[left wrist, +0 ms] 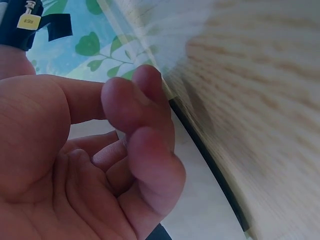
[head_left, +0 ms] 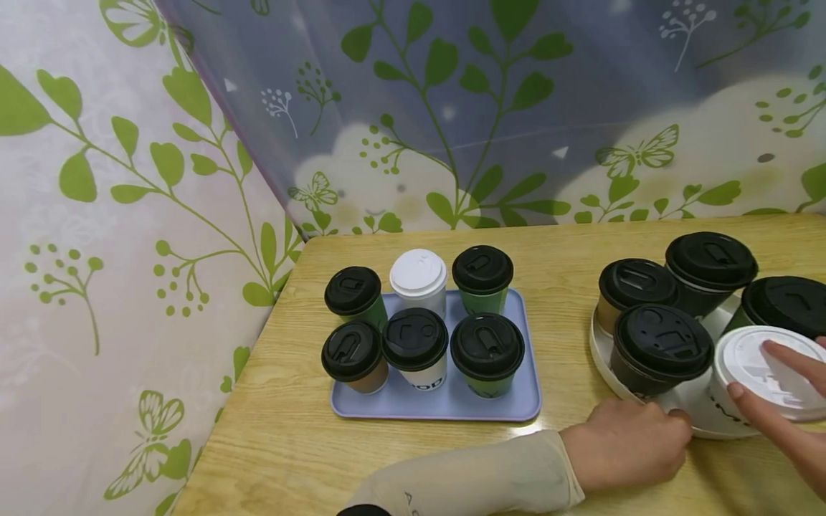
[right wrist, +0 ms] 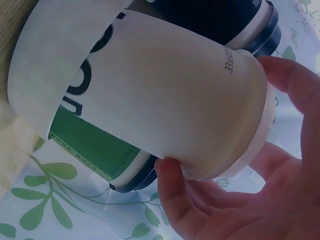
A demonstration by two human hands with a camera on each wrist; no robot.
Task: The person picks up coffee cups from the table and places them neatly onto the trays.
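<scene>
In the head view, my left hand [head_left: 629, 446] is at the near rim of a round white tray [head_left: 603, 362], its fingers curled against the rim. The left wrist view shows those bent fingers [left wrist: 150, 150] in front of a pale surface with a dark lower edge. My right hand [head_left: 790, 423] reaches in from the right and holds a white paper coffee cup [right wrist: 175, 95] by its white lid [head_left: 768, 365], thumb and fingers on opposite sides. This cup stands in the round tray. Several black-lidded cups [head_left: 661, 347] surround it, one with a green body [right wrist: 95, 145].
A lavender rectangular tray [head_left: 426, 410] lies left of the round one. On it stand several black-lidded cups [head_left: 487, 347] and a white-lidded cup [head_left: 418, 276]. The wooden table [head_left: 284, 430] meets leaf-patterned cloth [head_left: 413, 107] at the back and left.
</scene>
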